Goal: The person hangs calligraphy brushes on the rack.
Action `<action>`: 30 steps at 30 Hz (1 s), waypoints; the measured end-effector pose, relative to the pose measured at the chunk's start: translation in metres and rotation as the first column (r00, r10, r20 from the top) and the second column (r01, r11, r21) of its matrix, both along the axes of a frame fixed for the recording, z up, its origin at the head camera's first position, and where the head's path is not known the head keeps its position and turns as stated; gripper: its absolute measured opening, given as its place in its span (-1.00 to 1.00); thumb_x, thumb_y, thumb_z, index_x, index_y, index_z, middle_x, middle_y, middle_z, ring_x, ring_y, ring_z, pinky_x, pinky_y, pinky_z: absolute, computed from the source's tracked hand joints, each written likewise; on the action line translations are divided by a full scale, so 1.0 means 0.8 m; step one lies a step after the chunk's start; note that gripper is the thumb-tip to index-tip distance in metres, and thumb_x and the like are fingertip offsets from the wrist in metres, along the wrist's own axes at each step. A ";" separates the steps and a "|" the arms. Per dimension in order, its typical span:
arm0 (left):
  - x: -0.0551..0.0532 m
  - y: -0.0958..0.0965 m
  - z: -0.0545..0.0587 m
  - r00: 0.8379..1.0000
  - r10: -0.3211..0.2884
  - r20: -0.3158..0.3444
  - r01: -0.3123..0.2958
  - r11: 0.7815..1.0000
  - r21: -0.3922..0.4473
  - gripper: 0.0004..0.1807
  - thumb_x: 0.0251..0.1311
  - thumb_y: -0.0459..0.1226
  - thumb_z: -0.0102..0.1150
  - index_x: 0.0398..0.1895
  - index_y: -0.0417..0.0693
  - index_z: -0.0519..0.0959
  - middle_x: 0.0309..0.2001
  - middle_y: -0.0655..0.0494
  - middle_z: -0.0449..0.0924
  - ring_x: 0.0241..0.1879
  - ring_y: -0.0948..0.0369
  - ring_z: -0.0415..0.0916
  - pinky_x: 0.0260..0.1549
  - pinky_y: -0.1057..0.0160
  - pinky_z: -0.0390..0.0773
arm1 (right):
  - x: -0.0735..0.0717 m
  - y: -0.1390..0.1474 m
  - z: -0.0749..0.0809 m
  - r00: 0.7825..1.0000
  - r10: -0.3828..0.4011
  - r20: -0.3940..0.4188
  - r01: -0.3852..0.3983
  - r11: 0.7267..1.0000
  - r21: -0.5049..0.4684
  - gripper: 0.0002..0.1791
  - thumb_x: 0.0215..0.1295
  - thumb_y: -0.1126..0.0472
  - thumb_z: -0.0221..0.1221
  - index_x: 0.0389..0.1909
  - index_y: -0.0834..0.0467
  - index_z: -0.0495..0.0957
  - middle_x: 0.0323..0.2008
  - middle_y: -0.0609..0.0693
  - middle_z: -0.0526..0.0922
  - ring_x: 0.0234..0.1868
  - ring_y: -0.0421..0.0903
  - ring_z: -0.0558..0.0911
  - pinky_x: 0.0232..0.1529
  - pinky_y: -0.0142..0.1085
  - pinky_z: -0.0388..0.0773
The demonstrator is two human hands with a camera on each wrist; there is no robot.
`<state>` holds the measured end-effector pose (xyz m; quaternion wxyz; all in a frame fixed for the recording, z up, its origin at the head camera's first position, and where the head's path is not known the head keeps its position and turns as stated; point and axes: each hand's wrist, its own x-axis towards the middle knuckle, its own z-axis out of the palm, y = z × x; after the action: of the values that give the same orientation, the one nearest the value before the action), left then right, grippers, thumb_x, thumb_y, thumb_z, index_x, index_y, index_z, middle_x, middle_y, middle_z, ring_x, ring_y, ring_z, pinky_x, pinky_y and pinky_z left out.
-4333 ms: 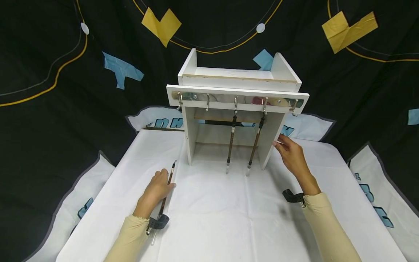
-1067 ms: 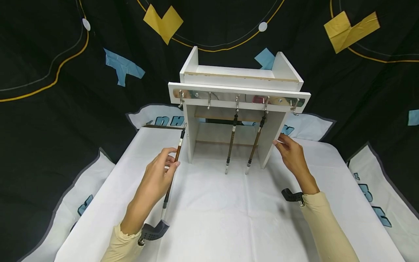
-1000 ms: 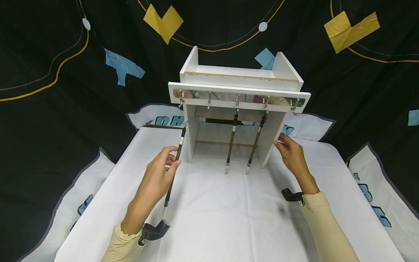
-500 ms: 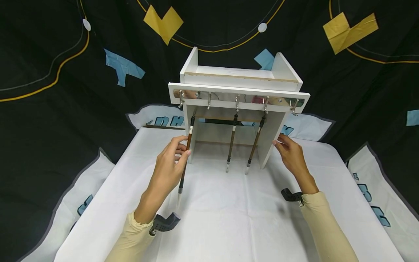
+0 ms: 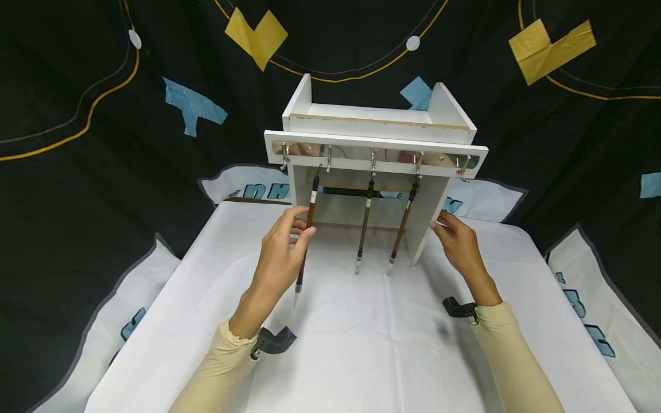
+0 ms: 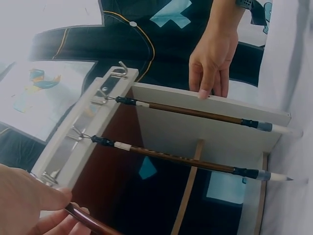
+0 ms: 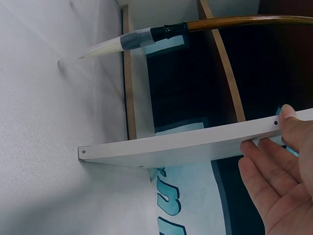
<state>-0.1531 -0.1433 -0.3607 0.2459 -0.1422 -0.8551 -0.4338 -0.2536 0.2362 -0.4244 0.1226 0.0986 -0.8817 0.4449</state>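
My left hand (image 5: 281, 249) pinches a calligraphy brush (image 5: 312, 198) by its brown handle, tip down. The brush's cord loop is just left of and below the second hook (image 5: 329, 159) from the left; in the left wrist view only part of its handle (image 6: 93, 221) shows. Two similar calligraphy brushes hang from the third and fourth hooks, one at the middle (image 5: 365, 223) and one to its right (image 5: 404, 226). My right hand (image 5: 457, 244) grips the right side panel (image 7: 195, 142) of the white rack (image 5: 376, 140), thumb on the front edge, fingers outside.
The rack's hook rail (image 5: 351, 154) carries several metal hooks; the leftmost hook (image 5: 283, 156) and rightmost hook (image 5: 465, 166) hold nothing. A white cloth (image 5: 341, 355) covers the table. Behind stands a black curtain (image 5: 155, 172) with yellow and blue tape pieces.
My left hand has lifted the brush off the table and carried it up and right, from outside the rack's left panel to close by the second hook. The right hand stays in place.
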 end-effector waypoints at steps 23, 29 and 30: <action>-0.014 0.014 -0.012 1.000 0.002 0.020 -0.002 1.000 0.023 -0.57 0.53 -0.31 0.20 0.39 -0.12 0.44 -0.05 -0.13 0.60 0.00 -0.04 0.68 -0.01 0.00 0.76 | -0.001 0.000 -0.003 1.000 0.001 -0.022 -0.002 1.000 -0.015 -0.40 0.64 0.08 0.12 0.56 0.22 0.33 0.40 0.34 0.51 0.37 0.36 0.55 0.32 0.19 0.52; -0.016 0.016 -0.014 1.000 -0.007 0.029 0.006 1.000 0.025 -0.56 0.54 -0.31 0.20 0.40 -0.10 0.44 -0.04 -0.12 0.61 0.01 -0.04 0.68 0.00 0.00 0.76 | -0.001 0.000 -0.004 1.000 -0.002 -0.018 0.001 1.000 -0.019 -0.40 0.64 0.08 0.13 0.57 0.22 0.33 0.41 0.34 0.51 0.38 0.35 0.55 0.32 0.19 0.52; -0.016 0.016 -0.014 0.999 -0.009 0.031 0.008 1.000 0.026 -0.56 0.54 -0.31 0.20 0.40 -0.10 0.44 -0.03 -0.12 0.61 0.01 -0.03 0.68 0.01 0.00 0.76 | -0.001 0.000 -0.004 1.000 -0.002 -0.018 0.002 1.000 -0.018 -0.40 0.64 0.08 0.12 0.57 0.22 0.33 0.41 0.33 0.51 0.38 0.35 0.55 0.32 0.19 0.52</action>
<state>-0.1662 -0.1305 -0.3718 0.2324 -0.1359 -0.8525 -0.4481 -0.2546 0.2364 -0.4275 0.1319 0.1008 -0.8766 0.4517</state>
